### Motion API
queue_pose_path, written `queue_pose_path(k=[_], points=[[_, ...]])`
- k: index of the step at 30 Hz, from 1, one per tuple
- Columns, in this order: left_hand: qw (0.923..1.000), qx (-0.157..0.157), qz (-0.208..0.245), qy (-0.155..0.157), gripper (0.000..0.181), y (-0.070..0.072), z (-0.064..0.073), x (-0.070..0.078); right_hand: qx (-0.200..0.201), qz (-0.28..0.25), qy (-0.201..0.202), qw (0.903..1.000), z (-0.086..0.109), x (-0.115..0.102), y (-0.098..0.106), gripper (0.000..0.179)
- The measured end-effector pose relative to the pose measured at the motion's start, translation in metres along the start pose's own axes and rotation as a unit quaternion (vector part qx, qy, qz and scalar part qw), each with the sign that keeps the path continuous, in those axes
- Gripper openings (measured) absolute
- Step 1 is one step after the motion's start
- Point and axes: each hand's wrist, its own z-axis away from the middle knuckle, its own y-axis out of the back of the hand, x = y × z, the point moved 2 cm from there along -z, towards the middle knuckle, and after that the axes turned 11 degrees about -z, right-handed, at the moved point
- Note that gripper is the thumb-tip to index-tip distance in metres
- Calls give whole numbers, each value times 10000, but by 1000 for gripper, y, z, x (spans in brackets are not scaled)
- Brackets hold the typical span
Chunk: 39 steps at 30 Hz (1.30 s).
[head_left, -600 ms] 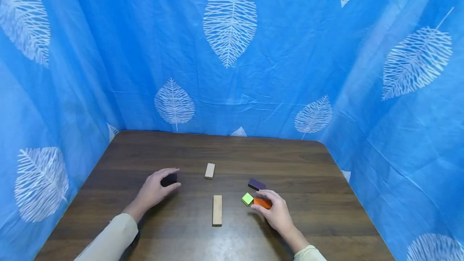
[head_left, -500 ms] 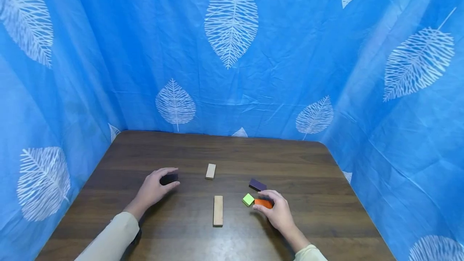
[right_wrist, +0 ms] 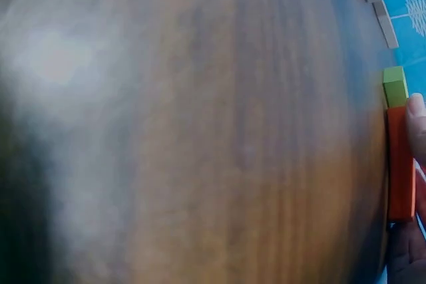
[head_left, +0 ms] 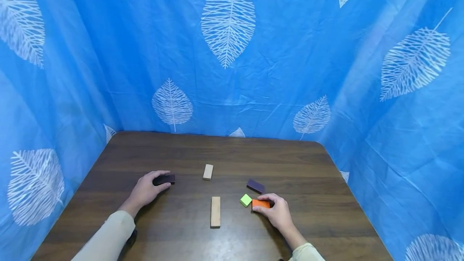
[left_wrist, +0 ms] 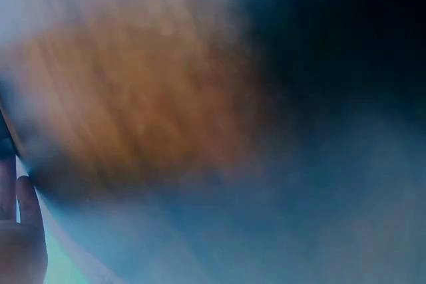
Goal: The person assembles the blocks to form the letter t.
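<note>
In the head view my left hand (head_left: pixel 144 189) grips a dark block (head_left: pixel 167 179) on the left side of the table, fingers along its far side and thumb along its near side. On the right, my right hand (head_left: pixel 278 211) has thumb and fingers on either side of an orange block (head_left: pixel 261 203). A small light-green block (head_left: pixel 245 200) sits just left of the orange one. Beyond lies a dark purple block (head_left: pixel 255 186). In the right wrist view the thumb touches the orange block (right_wrist: pixel 401 164). The left wrist view is mostly blurred; part of the hand (left_wrist: pixel 23 251) shows at its left edge.
Two pale wooden blocks lie between the hands: a longer block (head_left: pixel 215 212) nearer me and a shorter block (head_left: pixel 208 172) farther back. A brown wooden table (head_left: pixel 174 233) holds everything. Blue leaf-patterned cloth (head_left: pixel 228 92) hangs around its back and sides.
My left hand has shifted slightly left, so more of the dark block shows. The right hand's fingers have come closer to its thumb around the orange block. The head view has shifted slightly.
</note>
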Motion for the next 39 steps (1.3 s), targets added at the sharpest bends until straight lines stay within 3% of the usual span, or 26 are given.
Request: queue_pose_path(k=[9,14,22,27,32,39], points=[[9998,-141,-119,106,47,1,-2,-2,112,123,291,9994,0,6,-1,26],[9996,-156,-168,138,42,3,-3,-3,42,10,-57,10000,0,7,-1,27],[9984,-86,-551,-98,33,1,-8,-5,-163,-126,-547,9983,-3,10,0,26],[9969,-237,-738,-161,34,4,-11,-3,-204,-192,-617,9977,-4,9,1,26],[9964,-416,-737,-30,36,5,-10,-2,-212,-301,-690,9969,-3,9,0,26],[9950,-439,-898,-43,38,5,-13,-3,-172,-269,-744,9967,-4,10,-1,26]])
